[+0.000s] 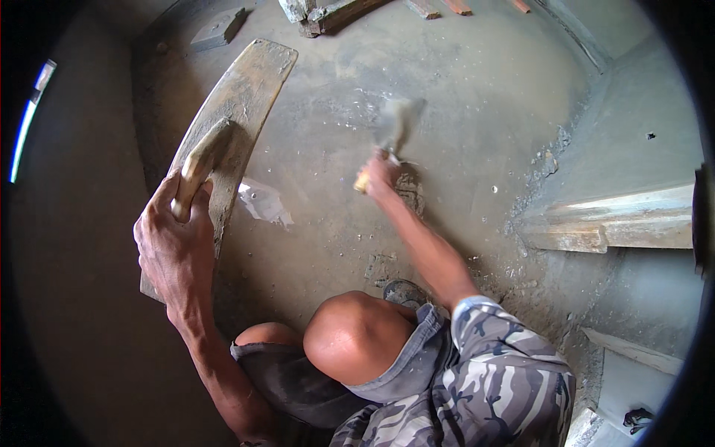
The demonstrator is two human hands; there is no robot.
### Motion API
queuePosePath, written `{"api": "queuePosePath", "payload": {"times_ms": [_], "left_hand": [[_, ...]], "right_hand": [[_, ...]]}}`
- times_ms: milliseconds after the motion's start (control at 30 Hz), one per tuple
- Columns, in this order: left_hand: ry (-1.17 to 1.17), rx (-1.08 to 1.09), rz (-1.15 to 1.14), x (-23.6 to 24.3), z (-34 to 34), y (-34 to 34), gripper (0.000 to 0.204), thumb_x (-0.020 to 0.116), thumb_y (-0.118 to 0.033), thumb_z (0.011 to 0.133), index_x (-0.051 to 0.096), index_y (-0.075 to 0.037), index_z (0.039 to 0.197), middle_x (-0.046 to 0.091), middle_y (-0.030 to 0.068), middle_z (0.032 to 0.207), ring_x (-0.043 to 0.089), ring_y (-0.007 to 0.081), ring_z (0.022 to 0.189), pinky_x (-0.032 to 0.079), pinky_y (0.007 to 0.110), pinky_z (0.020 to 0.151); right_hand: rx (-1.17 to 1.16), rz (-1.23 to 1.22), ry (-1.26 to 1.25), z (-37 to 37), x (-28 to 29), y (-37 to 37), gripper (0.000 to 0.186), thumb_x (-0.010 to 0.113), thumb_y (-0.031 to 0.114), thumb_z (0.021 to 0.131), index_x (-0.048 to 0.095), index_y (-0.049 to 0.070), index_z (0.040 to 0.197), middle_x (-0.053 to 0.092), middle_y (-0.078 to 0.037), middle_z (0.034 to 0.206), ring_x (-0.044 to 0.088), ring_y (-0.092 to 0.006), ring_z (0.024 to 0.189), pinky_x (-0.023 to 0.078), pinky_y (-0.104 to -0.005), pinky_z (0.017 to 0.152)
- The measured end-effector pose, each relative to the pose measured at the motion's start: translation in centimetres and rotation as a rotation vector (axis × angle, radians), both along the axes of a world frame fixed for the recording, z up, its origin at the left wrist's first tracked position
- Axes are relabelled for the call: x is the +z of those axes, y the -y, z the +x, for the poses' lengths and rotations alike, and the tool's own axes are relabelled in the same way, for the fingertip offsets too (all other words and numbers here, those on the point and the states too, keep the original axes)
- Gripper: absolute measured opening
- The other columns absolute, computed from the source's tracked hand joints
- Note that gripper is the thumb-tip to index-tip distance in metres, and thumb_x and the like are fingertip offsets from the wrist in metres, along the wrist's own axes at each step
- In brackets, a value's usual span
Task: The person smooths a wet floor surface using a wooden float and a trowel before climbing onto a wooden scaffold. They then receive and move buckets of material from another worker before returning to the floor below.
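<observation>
From my remote seat, head view: left hand (175, 246) clenched round the handle of a long wooden float (257, 89), its board slanting up and away at the person's left, handle side facing me. Right hand (381, 175) grasping a trowel (398, 123) out over mid-floor; the blade is smeared by motion, and I cannot tell whether it touches the floor (328, 186).

Surroundings: grey, damp-looking floor, with a pale patch (264, 205) just right of the float; I can't tell what it is. Far edge: a grey block (217, 30), rough timber (342, 13) and reddish strips (457, 7), all well apart from the trowel. Right side: crumbly debris (547, 160) along the wall base, a pale wooden beam (618, 216) jutting in beyond it, a narrower plank (633, 350) nearer the person.

In the way: a bent knee (357, 335) and a camouflage sleeve (514, 335) cover the near floor; a shoe (404, 292) shows partly behind the knee.
</observation>
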State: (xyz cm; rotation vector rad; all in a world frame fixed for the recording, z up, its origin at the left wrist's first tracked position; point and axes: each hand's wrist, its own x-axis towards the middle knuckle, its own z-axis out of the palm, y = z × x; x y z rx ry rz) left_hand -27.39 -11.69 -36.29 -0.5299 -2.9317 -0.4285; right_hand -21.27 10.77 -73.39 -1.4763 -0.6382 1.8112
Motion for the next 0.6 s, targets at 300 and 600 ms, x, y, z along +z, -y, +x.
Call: {"api": "queuePosePath", "payload": {"times_ms": [300,600], "left_hand": [[-0.035,-0.043,0.095,-0.4,1.2,-1.6,0.036,0.067,-0.026,0.087,0.068,-0.012,0.120,0.071,0.0153,0.104,0.070,0.0319,0.096,0.052,0.044,0.087],[-0.016,-0.008,-0.011,-0.1,1.7,-1.6,0.041,0.067,-0.036,0.087,0.067,-0.015,0.122,0.072,0.0129,0.106,0.069,0.0295,0.098,0.052,0.046,0.089]], "right_hand": [[0.246,0.174,-0.077,8.4,3.5,4.8,0.030,0.062,0.035,0.094,0.047,0.009,0.092,0.049,-0.002,0.066,0.051,-0.0137,0.045,0.046,-0.0301,0.037],[0.664,0.059,0.019,-6.9,0.1,5.6,0.033,0.059,0.038,0.096,0.045,0.009,0.091,0.048,-0.003,0.061,0.051,-0.0170,0.043,0.045,-0.0350,0.035]]}}
